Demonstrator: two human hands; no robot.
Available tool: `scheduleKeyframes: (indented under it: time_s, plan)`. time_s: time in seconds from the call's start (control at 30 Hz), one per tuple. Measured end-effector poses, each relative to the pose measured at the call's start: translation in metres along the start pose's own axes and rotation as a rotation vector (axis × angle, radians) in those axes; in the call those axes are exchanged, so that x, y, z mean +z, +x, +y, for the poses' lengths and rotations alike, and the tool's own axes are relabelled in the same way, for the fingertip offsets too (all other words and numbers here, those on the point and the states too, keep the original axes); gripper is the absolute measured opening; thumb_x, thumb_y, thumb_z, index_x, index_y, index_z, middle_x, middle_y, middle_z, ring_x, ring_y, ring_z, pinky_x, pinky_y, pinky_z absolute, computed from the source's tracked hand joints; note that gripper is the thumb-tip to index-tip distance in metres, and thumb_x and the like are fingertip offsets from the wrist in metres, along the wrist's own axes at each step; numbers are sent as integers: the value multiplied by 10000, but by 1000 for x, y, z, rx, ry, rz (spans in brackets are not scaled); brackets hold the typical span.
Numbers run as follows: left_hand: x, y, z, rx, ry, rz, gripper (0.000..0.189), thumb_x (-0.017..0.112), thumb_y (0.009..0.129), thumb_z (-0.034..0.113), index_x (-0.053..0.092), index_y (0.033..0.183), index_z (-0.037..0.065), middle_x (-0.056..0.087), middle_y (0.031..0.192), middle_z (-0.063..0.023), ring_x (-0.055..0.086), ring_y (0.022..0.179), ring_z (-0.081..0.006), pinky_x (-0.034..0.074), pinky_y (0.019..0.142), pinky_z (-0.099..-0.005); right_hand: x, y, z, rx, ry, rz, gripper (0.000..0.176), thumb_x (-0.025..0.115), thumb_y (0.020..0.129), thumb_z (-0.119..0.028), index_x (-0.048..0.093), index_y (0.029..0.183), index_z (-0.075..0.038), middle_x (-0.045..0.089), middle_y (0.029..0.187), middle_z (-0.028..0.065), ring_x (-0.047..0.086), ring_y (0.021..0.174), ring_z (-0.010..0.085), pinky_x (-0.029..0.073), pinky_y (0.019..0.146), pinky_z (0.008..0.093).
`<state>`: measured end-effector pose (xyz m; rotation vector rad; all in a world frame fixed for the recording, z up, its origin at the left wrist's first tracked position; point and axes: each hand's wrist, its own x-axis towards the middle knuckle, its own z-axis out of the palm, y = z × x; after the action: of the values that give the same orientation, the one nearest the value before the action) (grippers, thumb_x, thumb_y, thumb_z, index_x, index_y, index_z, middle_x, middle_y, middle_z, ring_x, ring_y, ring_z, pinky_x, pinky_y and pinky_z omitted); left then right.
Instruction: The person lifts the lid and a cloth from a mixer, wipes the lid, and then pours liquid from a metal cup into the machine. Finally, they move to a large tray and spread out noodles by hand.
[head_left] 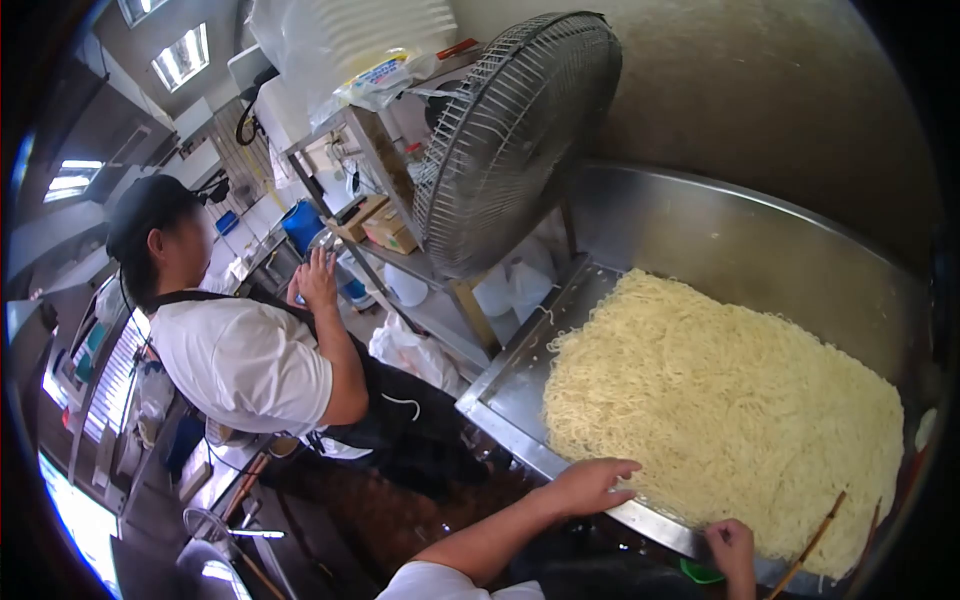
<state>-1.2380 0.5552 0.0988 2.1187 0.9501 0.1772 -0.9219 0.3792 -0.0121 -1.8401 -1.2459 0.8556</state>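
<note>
A large heap of pale yellow noodles lies spread in a wide stainless steel tray with a raised back wall. My left hand is at the tray's near rim, its fingers stretched toward the noodles and apart, with nothing visible in them. Farther right, my right hand is by the same rim with its fingers curled in; whether they hold anything is hidden. Beside my right forearm, a long thin wooden stick slants across the near right corner of the noodles.
A large wire-caged fan stands behind the tray's left end. Left of it is a metal shelf with boxes and bags. A co-worker in an apron stands at left, hands raised. Something green shows below the rim.
</note>
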Motion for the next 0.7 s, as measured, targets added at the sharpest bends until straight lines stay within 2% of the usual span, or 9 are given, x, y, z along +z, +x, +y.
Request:
scheduleKeyframes:
  time_s: [0.03,0.1,0.2,0.4,0.5,0.7]
  plan:
    - [1,0,-2,-3,-3,5,533,660,883,348,542,1322,69,653,1135,-179,655,1029,-299,525,864,-399,0,-2,2,20,21,6,124,705,809,-135,659,783,-22,617,671,27,556,617,97,456,583,258]
    - [1,1,-5,57,-64,112,521,663,869,339,547,1319,103,677,1096,-141,658,931,-313,526,816,-408,0,-3,1,39,40,13,119,702,810,-130,657,782,-23,611,667,25,554,615,98,455,583,258]
    - [1,0,0,33,-51,57,517,653,897,342,536,1321,71,651,1124,-183,656,1019,-297,529,852,-390,1,-4,-12,28,24,15,111,699,809,-120,653,776,-25,599,658,16,546,611,93,452,582,254]
    - [9,3,-3,91,-22,63,503,650,902,335,538,1316,73,654,1119,-178,666,983,-300,531,845,-388,3,-1,-14,-16,18,9,103,700,810,-116,653,782,-29,603,664,6,548,610,89,451,577,249]
    - [7,2,-4,79,-32,103,503,659,879,337,553,1314,110,680,1066,-152,659,940,-315,528,820,-404,4,-3,-12,26,37,-1,102,700,818,-115,656,786,-29,608,668,9,556,615,87,457,579,248]
    - [5,0,-1,85,-70,110,504,664,875,331,552,1316,114,679,1072,-150,661,940,-311,530,819,-402,6,-7,-13,33,76,10,108,708,821,-121,662,792,-28,615,679,15,571,630,93,468,593,250]
